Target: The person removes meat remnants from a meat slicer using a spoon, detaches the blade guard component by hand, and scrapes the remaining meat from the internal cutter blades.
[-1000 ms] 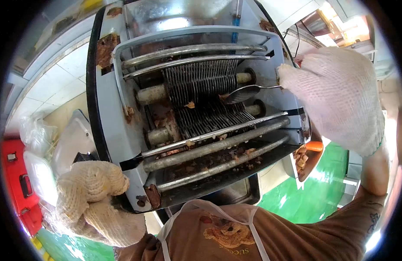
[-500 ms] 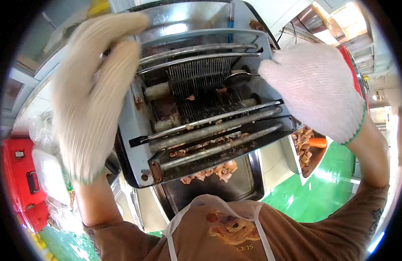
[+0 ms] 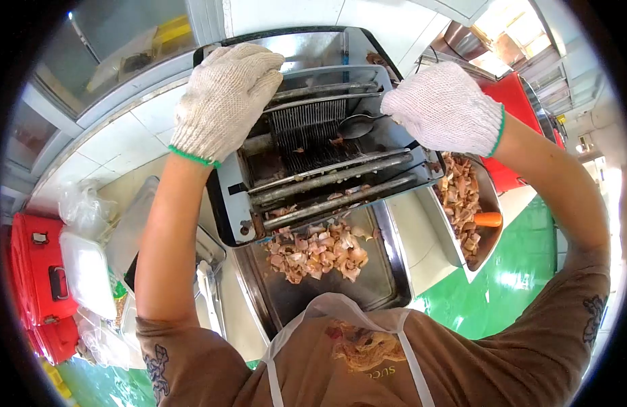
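Note:
My right hand [image 3: 441, 108], in a white knit glove, grips a metal spoon [image 3: 356, 126] by its handle, most of which the glove hides. The spoon's bowl hangs over the dark row of blades [image 3: 310, 132] in a meat-cutting machine [image 3: 243, 210]. Small scraps of meat cling to the blades. At the machine's upper left side is my left hand [image 3: 222, 102], also gloved, with fingers curled and pressed together; what they may hold is hidden. Cut meat pieces [image 3: 320, 254] lie in a heap below the machine on a metal tray [image 3: 293, 298].
To the right, a container [image 3: 490, 190] holds more cut meat and an orange-handled tool [image 3: 488, 219]. A red box [image 3: 507, 129] stands behind it. At left are a red case [image 3: 39, 264], a white lid [image 3: 86, 271] and clear plastic bags [image 3: 86, 210]. A tiled wall rises behind the machine.
My left hand has come down from its raised place onto the machine's upper left side. The spoon has shifted slightly left over the blades. The view now takes in more of the meat heap.

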A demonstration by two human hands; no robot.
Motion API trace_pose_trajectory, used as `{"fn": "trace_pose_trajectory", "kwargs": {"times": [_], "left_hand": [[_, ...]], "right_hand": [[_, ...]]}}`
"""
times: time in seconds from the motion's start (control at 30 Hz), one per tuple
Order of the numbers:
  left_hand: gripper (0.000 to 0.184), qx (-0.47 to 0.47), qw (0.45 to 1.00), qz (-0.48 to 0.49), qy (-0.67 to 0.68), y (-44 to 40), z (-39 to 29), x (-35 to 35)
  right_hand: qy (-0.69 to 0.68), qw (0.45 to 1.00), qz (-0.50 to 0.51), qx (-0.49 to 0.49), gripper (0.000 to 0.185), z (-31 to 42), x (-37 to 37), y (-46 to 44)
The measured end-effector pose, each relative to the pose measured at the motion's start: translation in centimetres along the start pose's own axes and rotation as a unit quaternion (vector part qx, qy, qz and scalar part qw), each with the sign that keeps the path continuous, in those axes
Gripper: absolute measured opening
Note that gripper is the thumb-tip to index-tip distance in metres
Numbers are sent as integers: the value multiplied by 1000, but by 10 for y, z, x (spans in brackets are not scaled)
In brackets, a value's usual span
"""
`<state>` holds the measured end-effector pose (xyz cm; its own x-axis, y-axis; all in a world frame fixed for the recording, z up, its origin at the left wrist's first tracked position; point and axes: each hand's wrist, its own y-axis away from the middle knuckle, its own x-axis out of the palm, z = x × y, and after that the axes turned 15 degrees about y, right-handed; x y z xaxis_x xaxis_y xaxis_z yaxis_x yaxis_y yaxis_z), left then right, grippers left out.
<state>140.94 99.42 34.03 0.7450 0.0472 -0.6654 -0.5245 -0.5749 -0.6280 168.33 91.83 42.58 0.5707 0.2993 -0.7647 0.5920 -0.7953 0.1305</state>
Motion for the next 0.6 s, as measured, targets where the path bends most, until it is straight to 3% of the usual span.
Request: {"fn": "trace_pose_trajectory", "kwargs": {"times": [0.03,0.13,0.27,0.5,0.6], "left_hand": [[28,-2,1000,-9,0,1,1,2],[30,-11,1000,-19,8,0,4,5],[33,-34,997,-45,60,-1,8,6],[39,-131,970,-63,196,-6,5,1],[40,-127,939,-91,306,-6,12,5]], "right_hand": [[-20,999,42,24,11,3,-3,1],[-50,997,25,53,15,10,-5,4],[-87,987,118,72,21,15,-22,-1],[-35,996,74,33,17,19,-34,-5],[-17,997,68,12,18,21,-44,-9]]}}
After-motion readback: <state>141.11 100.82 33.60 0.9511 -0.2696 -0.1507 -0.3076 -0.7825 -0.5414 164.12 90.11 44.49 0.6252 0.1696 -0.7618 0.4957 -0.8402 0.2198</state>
